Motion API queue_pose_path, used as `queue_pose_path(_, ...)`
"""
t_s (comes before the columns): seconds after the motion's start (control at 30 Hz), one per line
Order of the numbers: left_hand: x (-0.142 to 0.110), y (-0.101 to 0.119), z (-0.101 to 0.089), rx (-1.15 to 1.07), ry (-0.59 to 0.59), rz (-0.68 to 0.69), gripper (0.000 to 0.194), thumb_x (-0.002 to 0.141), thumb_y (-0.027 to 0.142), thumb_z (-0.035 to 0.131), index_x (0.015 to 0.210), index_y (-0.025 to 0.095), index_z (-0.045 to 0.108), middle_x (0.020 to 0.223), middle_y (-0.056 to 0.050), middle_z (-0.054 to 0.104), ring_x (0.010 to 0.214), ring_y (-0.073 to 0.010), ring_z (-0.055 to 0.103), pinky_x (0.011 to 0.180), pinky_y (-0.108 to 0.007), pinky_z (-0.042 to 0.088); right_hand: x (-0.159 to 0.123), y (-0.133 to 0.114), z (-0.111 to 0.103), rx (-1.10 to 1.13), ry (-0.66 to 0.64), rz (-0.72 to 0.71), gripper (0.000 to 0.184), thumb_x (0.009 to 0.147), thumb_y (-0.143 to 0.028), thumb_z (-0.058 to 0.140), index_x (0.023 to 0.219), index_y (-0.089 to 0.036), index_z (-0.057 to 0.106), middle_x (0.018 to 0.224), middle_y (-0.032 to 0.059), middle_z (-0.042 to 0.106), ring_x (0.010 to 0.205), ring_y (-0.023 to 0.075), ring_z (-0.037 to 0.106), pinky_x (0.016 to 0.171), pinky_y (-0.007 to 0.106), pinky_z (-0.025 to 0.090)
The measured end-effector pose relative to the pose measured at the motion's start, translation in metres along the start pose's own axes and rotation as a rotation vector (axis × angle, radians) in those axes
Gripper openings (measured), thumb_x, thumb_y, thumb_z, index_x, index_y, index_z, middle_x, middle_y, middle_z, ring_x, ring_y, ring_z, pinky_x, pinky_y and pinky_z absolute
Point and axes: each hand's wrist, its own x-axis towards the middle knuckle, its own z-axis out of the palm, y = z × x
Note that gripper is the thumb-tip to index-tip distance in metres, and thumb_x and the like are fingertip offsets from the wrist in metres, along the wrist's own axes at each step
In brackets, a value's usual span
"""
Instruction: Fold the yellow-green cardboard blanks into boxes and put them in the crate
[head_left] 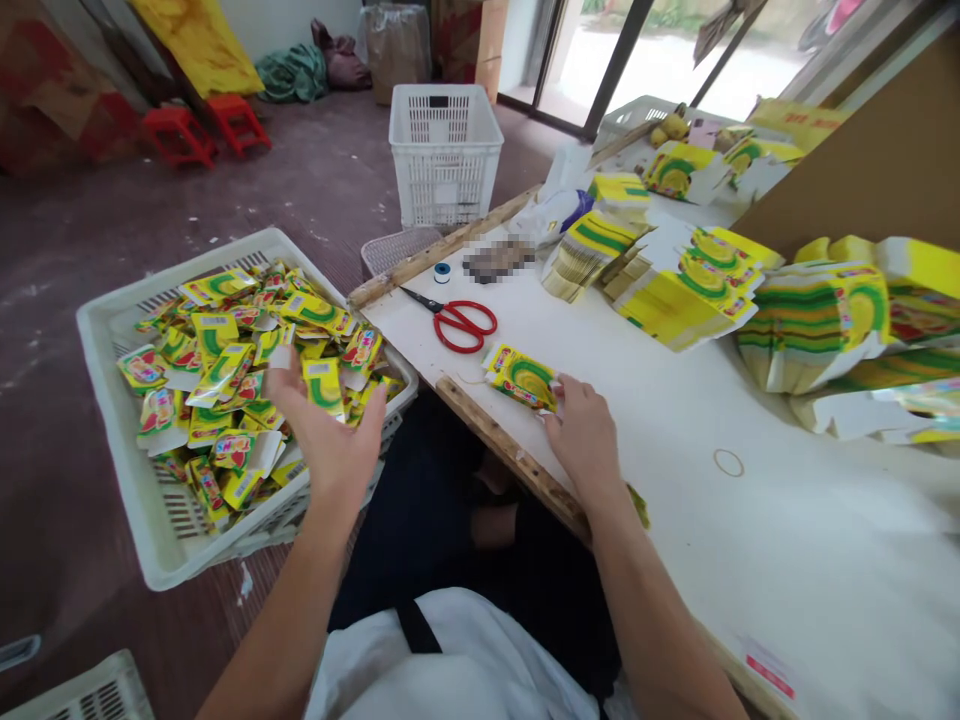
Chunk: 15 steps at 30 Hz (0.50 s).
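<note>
Above the near right part of a white plastic crate [105, 350], my left hand [326, 440] is open, thumb and fingers apart with nothing between them. Something white covers one of its fingertips. Small yellow and green cartons [225, 370] fill the crate in a loose heap, several with white end flaps sticking out. On the white table, my right hand [585, 430] grips the end of a small yellow carton [521, 378], which lies near the wooden edge. Part of that carton is hidden by the fingers. Red-handled scissors [465, 327] rest just beyond it.
Flattened yellow cartons [675, 300] stand in stacks along the table's far right side. A small spool [442, 272] and a rubber band [728, 462] lie on the table [675, 560]. Another white crate [446, 150] and red stools [180, 135] stand on the floor.
</note>
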Motion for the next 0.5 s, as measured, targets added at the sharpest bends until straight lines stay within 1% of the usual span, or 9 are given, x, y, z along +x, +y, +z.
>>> queue_pose_path(0.07,-0.009,-0.001,0.004,-0.054,-0.11,0.003,0.081,0.075,0.032,0.077,0.14,0.019,0.03,0.147,-0.02,0.036,0.143,-0.0324,0.036,0.118,-0.05,0.031,0.001,-0.001,0.002,-0.01,-0.005,-0.011,0.043,0.074,-0.007,0.055,0.115,-0.017,0.057,0.105,0.0144,0.065,0.103,0.0333,0.06,0.093,0.053,0.048)
queue_pose_path(0.13,-0.023,0.002,0.01,-0.128,-0.216,-0.022,0.073,0.077,0.034,0.074,0.137,0.019,0.035,0.143,-0.019,0.044,0.137,-0.0314,0.045,0.112,-0.049,0.04,-0.001,-0.002,0.004,-0.012,0.009,-0.008,0.042,0.073,-0.007,0.056,0.114,-0.017,0.055,0.103,0.0141,0.063,0.102,0.0327,0.059,0.091,0.051,0.049)
queue_pose_path(0.2,-0.036,0.005,0.015,-0.213,-0.298,-0.074,0.07,0.078,0.034,0.073,0.135,0.019,0.037,0.138,-0.018,0.05,0.132,-0.03,0.051,0.106,-0.048,0.046,-0.003,-0.003,0.004,-0.008,0.034,0.002,0.046,0.07,-0.007,0.057,0.115,-0.017,0.051,0.101,0.0125,0.062,0.099,0.0314,0.059,0.089,0.049,0.049)
queue_pose_path(0.27,-0.045,0.008,0.017,-0.305,-0.366,-0.148,0.069,0.076,0.035,0.075,0.133,0.02,0.039,0.135,-0.017,0.055,0.127,-0.0293,0.055,0.103,-0.048,0.049,-0.005,-0.004,0.001,0.041,0.069,0.022,0.051,0.069,-0.008,0.058,0.117,-0.019,0.046,0.094,0.0079,0.061,0.091,0.0279,0.06,0.085,0.047,0.051)
queue_pose_path(0.33,-0.049,0.013,0.018,-0.426,-0.436,-0.258,0.071,0.072,0.038,0.078,0.131,0.022,0.041,0.133,-0.016,0.058,0.124,-0.0293,0.058,0.1,-0.049,0.051,-0.009,-0.01,-0.003,0.21,0.097,0.046,0.056,0.068,-0.011,0.061,0.119,-0.021,0.041,0.087,0.002,0.057,0.08,0.0235,0.06,0.077,0.042,0.053)
queue_pose_path(0.4,-0.049,0.02,0.018,-0.618,-0.518,-0.385,0.075,0.067,0.044,0.082,0.129,0.023,0.044,0.133,-0.016,0.059,0.124,-0.0298,0.058,0.099,-0.047,0.052,-0.018,-0.021,-0.007,0.474,0.074,0.041,0.062,0.066,-0.016,0.066,0.121,-0.023,0.038,0.084,-0.0013,0.055,0.074,0.0202,0.059,0.07,0.038,0.052)
queue_pose_path(0.43,-0.048,0.025,0.018,-0.74,-0.543,-0.447,0.076,0.065,0.048,0.083,0.128,0.024,0.046,0.132,-0.015,0.059,0.124,-0.0299,0.057,0.098,-0.046,0.052,-0.025,-0.029,-0.008,0.605,0.027,0.018,0.066,0.066,-0.017,0.068,0.123,-0.024,0.037,0.085,-0.0017,0.055,0.073,0.019,0.059,0.069,0.036,0.052)
queue_pose_path(0.5,-0.045,0.037,0.019,-0.974,-0.544,-0.556,0.073,0.064,0.058,0.081,0.123,0.024,0.053,0.126,-0.012,0.063,0.121,-0.0296,0.059,0.096,-0.043,0.053,-0.042,-0.048,-0.01,0.804,-0.145,-0.061,0.069,0.066,-0.017,0.069,0.126,-0.026,0.036,0.089,-0.0018,0.056,0.072,0.0164,0.059,0.068,0.033,0.051)
